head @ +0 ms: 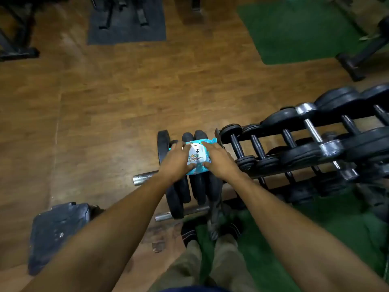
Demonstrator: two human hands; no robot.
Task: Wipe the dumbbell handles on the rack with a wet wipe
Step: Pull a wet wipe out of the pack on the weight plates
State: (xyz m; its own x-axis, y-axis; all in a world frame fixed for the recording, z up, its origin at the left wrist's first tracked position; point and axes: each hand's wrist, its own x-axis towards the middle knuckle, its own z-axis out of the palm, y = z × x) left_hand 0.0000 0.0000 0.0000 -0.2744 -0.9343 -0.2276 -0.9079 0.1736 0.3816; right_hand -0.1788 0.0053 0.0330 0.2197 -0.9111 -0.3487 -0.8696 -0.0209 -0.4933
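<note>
One pack of wet wipes, light blue with a white face printed on it, lay on top of the upright weight plates, about four black discs standing on edge on two steel bars at the near end of the dumbbell rack. Both of the person's hands were on the pack. The left hand came in from the left with its arm stretched forward, its fingers curled over the pack's left and far edge. The right hand reached in from the right, its fingers laid over the far right corner and its thumb tucked under the near edge, so that it gripped the pack from that side. Whether the pack's flap was open could not be told.

The rack ran off to the right in two visible tiers. On the upper tier about seven dumbbells lay side by side, their handles pointing toward the person; the lower tier was too dark to count. One dark block sat on the wooden floor to the left, and two green mats lay on the floor, one far and one under the person's two shoes.
</note>
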